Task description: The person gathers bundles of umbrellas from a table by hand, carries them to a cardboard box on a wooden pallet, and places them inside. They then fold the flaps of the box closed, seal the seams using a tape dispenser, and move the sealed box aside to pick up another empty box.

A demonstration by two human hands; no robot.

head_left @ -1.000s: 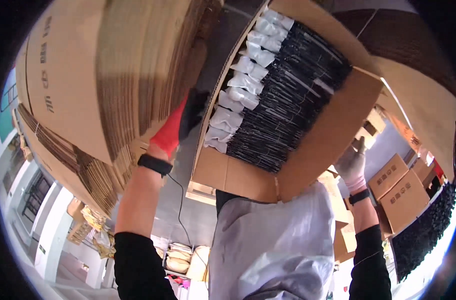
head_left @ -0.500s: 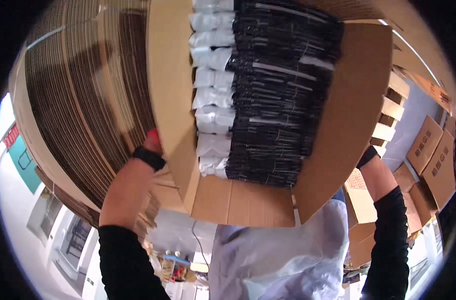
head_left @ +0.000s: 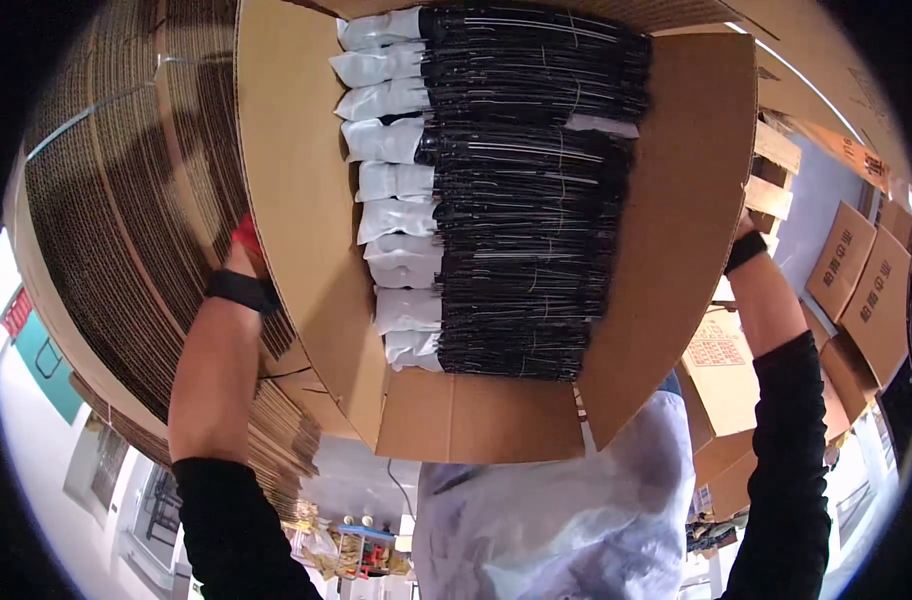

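An open cardboard box (head_left: 491, 415) fills the middle, its flaps spread outward. Inside it lie rows of thin black rod-like pieces (head_left: 536, 200), tied in bundles, with white wrapping (head_left: 396, 215) around their left ends. My left hand (head_left: 246, 245), with red at the fingers and a black wristband, is against the outside of the left flap; most of its fingers are hidden. On the other side my right hand (head_left: 744, 228) is partly behind the right flap (head_left: 691, 200), its fingers out of sight.
Flattened cardboard sheets (head_left: 106, 230) stand in a tall strapped stack close on the left. At the right are wooden slats (head_left: 771, 195) and closed cartons (head_left: 876, 290). My pale apron (head_left: 556, 520) is just below the box's near edge.
The box has shifted left in view, and the stacked sheets have too. My left hand has moved left and slightly up; my right hand is higher along the right flap.
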